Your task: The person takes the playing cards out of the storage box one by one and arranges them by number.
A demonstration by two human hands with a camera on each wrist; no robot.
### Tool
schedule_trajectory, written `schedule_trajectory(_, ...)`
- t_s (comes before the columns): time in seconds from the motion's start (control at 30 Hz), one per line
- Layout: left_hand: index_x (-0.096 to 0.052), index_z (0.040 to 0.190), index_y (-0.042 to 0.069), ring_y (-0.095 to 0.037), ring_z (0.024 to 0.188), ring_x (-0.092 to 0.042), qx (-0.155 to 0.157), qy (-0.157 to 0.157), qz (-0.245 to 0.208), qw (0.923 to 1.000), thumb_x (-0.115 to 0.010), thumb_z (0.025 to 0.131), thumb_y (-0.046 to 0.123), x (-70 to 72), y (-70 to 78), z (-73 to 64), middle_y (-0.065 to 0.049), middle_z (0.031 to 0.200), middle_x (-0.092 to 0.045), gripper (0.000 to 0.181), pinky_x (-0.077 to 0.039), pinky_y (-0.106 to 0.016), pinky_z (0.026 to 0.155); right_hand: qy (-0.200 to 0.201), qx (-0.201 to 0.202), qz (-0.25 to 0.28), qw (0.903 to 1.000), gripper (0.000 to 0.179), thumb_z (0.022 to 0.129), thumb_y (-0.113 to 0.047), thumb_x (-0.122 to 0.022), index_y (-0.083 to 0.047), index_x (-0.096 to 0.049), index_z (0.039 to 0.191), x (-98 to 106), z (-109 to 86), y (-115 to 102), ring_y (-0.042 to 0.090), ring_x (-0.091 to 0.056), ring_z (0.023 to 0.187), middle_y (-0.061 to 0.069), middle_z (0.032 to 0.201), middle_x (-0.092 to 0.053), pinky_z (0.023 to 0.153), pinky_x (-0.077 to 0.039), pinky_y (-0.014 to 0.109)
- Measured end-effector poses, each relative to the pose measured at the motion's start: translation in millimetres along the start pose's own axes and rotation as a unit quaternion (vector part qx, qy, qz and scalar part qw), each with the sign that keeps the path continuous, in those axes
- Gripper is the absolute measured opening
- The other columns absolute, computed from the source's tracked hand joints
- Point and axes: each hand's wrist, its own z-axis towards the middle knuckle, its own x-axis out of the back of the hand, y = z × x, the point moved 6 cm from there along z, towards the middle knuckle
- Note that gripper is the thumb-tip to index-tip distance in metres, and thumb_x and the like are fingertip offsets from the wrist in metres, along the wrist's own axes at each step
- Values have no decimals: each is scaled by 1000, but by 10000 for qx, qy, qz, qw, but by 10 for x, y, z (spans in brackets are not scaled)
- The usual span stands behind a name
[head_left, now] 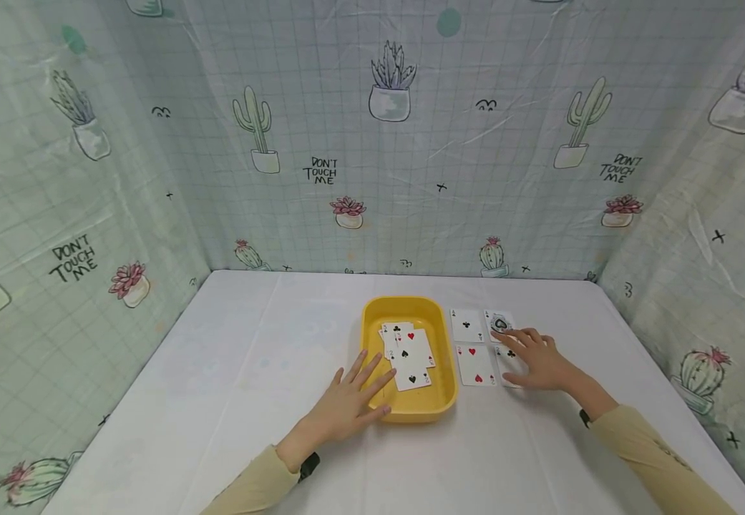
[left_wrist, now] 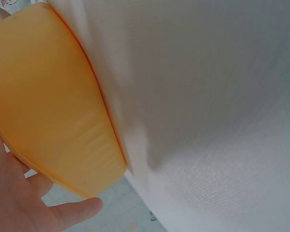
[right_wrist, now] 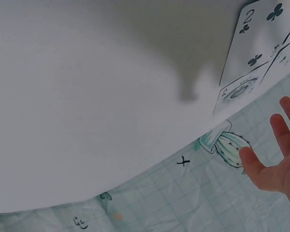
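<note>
My left hand is spread at the near left of a yellow tray, its straight fingers reaching over the rim. In the left wrist view the thumb lies close along the tray's side. Several overlapping playing cards lie face up in the tray, with a two of spades on the near side. My right hand hovers with loosely bent, parted fingers above the two of clubs, partly covering it in the head view. Beyond its fingertips lies the ace of spades. Neither hand grips anything.
Right of the tray, four-square fashion, the ace of clubs and two of hearts lie beside the ace of spades and two of clubs. All rest on a white-covered table. Cactus-print cloth hangs behind and at both sides.
</note>
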Motion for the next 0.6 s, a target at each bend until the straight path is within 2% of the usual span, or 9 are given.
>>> schedule_trajectory(0.33,-21,142,31,-30,139,-1,-23,9,-18,10000,-31,90,56,1,-20,1,-5,152,-10,58,-23,-63,98,-60,4,100,9999,71,75,-37,-66,-22,-33,136,78,126,-114,34,-30,119,15,135,-40,91,-26,60)
schedule_trajectory(0.6,-21,142,31,-29,140,0,-36,16,-39,10000,-34,90,54,9,-29,11,-5,152,-11,58,-23,-63,99,144,256,79,9995,71,76,-35,-66,-21,-33,137,143,223,-254,34,-33,118,14,135,-40,91,-26,61)
